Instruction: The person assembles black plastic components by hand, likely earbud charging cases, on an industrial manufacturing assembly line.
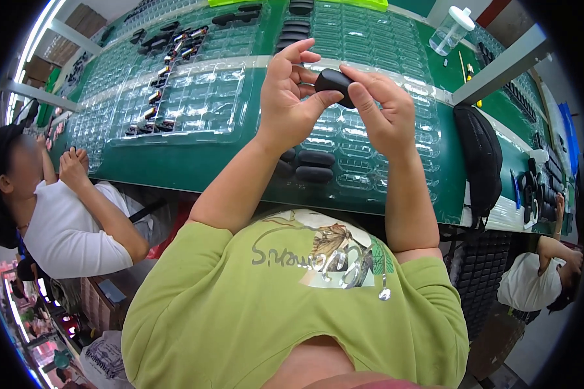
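Between my two hands, above the green table, is a small black rounded case (335,82). My left hand (291,102) pinches its left end between thumb and fingers. The thumb and fingers of my right hand (387,111) close on its right end. Below the hands lies a clear plastic tray (353,152) with many oval hollows. Similar black oval cases (315,166) rest at the tray's near left, partly hidden by my left forearm. More black cases (294,31) line the far left of the trays.
Left of me, a clear tray (204,117) holds small dark parts. A clear jug (450,32) stands far right. A black pouch (479,155) lies near a grey post (503,65) at right. One person (78,220) sits at left, another (532,279) at far right.
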Motion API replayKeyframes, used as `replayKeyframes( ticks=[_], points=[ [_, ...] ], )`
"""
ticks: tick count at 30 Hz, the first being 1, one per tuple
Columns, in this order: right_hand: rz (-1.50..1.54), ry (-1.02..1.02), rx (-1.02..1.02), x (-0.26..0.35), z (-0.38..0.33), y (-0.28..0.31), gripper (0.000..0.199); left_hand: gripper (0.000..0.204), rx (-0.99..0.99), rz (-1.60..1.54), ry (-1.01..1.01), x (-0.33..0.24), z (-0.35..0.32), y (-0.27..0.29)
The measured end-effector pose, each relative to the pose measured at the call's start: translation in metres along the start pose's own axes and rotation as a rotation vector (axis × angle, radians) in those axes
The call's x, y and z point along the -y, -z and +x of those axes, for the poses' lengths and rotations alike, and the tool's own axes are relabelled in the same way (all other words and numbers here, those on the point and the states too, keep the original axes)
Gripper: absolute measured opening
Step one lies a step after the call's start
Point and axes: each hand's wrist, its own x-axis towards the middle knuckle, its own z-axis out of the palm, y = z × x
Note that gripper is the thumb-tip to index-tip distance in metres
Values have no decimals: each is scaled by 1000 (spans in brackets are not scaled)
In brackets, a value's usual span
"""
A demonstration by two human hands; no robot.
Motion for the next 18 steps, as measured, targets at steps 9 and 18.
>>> replayKeyframes(
  ticks=[9,18],
  points=[
    [310,-479,118,-2,-11,-17,36,79,49,-55,47,3,-3,19],
    [306,-431,261,0,-22,-17,35,81,145,-218,249,5,-18,36]
  ],
)
